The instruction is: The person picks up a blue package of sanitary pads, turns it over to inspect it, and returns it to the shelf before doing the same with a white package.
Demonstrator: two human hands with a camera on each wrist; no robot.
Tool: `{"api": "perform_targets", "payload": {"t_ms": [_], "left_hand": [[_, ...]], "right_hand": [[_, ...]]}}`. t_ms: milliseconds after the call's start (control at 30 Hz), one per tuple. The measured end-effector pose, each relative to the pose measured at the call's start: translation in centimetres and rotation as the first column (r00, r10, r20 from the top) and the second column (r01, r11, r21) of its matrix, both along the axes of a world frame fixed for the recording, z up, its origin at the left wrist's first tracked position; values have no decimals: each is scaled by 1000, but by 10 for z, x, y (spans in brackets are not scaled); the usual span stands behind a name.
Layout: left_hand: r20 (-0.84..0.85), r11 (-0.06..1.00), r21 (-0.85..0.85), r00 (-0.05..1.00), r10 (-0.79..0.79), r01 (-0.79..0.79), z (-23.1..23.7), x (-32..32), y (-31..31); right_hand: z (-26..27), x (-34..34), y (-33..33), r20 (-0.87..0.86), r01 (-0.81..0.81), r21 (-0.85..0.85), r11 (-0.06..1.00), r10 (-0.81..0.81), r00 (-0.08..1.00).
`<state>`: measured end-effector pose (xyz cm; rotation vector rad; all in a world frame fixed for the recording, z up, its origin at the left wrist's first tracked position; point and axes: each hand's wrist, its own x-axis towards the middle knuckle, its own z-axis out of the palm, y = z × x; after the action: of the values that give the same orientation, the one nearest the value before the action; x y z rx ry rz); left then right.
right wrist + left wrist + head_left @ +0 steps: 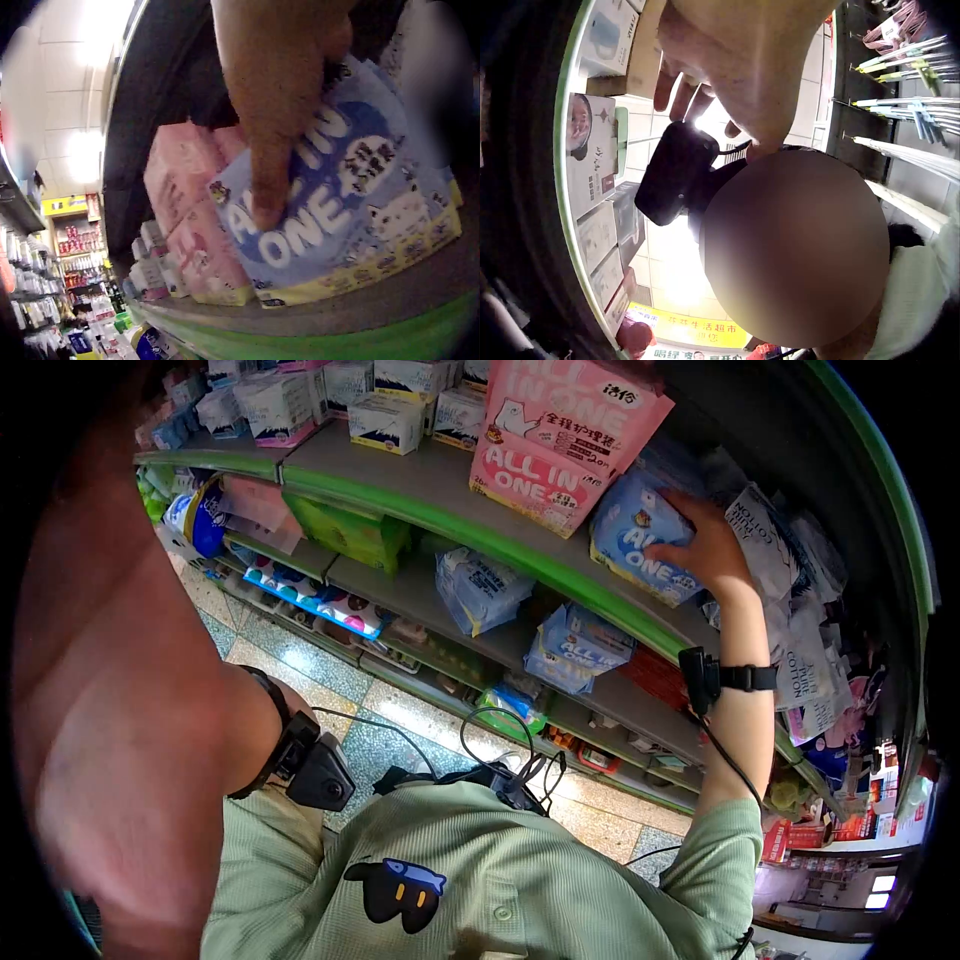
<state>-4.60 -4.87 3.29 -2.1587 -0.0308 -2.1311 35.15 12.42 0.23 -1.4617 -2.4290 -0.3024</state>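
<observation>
In the head view my right hand (705, 545) grips a blue pack of sanitary pads (640, 525) marked ALL IN ONE, at the front of the upper shelf. Its thumb presses the pack's printed front in the right wrist view, while the other fingers go over the top edge, mostly hidden. Pink packs (555, 445) of the same brand stand right beside it. My left hand (727, 67) is raised by the head, fingers loosely bent and apart, close to a black head-worn camera (676, 172). The left forearm (130, 710) fills the left of the head view.
Several white boxes (385, 422) line the upper shelf to the left. Two more blue packs lie below on the lower shelf (400, 595). White cotton packs (765, 535) hang close by on the right. A green shelf edge (480, 520) runs beneath my right hand.
</observation>
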Motion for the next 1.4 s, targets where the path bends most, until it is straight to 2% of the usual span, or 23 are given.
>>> {"api": "perform_targets", "payload": {"t_ms": [67, 100, 200, 300, 400, 500, 600, 700, 800, 867, 933, 1000, 1067, 1133, 1167, 1200, 1233, 1267, 1300, 1333, 1367, 1400], "left_hand": [[-6, 1000, 16, 1000, 2, -2, -2, -2, 0], [-5, 1000, 21, 1000, 1, -1, -4, -2, 1], [-9, 999, 38, 1000, -2, 2, -6, -1, 4], [2, 998, 62, 1000, 6, -6, -10, -3, 6], [11, 996, 83, 1000, 20, -21, -13, -7, 2], [7, 997, 71, 1000, 19, -20, -16, -5, -2], [-17, 999, 51, 1000, 2, -2, -17, -3, -1], [-29, 999, 38, 1000, 1, 0, -17, -5, -3], [-33, 1000, 20, 999, 1, 0, -21, -6, -5], [-43, 1000, -1, 999, -2, 2, -22, -6, -7], [-54, 999, -43, 998, -24, 21, -28, -4, -9], [-59, 991, -126, 997, -55, 47, -36, -1, -9], [-56, 964, -250, 992, -113, 96, -48, 2, -8], [-26, 861, -479, 978, -208, 170, -71, 9, 2], [1, 758, -616, 963, -268, 212, -89, 17, 12], [39, 609, -752, 939, -341, 252, -110, 25, 23], [149, 372, -868, 887, -437, 329, -135, 35, 32], [124, 211, -946, 874, -469, 247, -157, 46, 43], [164, 56, -975, 862, -480, 217, -188, 61, 60], [116, -1, -992, 887, -448, 129, -212, 77, 74], [131, -63, -991, 873, -470, 115, -235, 89, 89], [124, -144, -988, 874, -470, 62, -249, 102, 101]], "right_hand": [[-10, 4, 9, 18, -10, 92, 996, 8, 1000], [-13, 5, 11, 70, -15, 198, 980, 1, 998], [-15, -1, 15, 12, 45, 145, 988, -47, 999], [-13, -7, 16, -62, 32, 57, 998, -29, 998], [-14, -12, 11, -2, 126, 80, 989, -127, 992], [-25, 1, 21, 45, 35, 214, 976, -46, 998], [-23, -1, 19, 35, -37, 253, 967, 29, 999], [-20, -3, 14, 60, -50, 280, 959, 35, 998], [-16, -11, -10, -21, -170, 467, 868, 203, 979], [-20, -20, -42, -119, -166, 546, 821, 272, 955], [-29, -28, -74, -173, -241, 609, 756, 424, 889], [-50, -23, -111, -309, -175, 502, 847, 365, 878], [-85, -5, -133, -463, -84, 311, 947, 228, 857], [-130, 8, -143, -609, 40, 174, 984, 75, 790], [-155, 19, -144, -660, 114, 48, 992, -54, 749], [-181, 32, -145, -695, 179, -83, 980, -186, 694], [-209, 47, -142, -749, 206, -211, 956, -294, 594], [-215, 51, -142, -730, 220, -459, 861, -507, 459], [-228, 53, -137, -786, 208, -471, 857, -515, 343], [-244, 56, -131, -828, 194, -481, 855, -516, 221], [-255, 65, -127, -717, 292, -598, 746, -661, 223], [-274, 76, -117, -681, 323, -607, 726, -685, 261]]}}
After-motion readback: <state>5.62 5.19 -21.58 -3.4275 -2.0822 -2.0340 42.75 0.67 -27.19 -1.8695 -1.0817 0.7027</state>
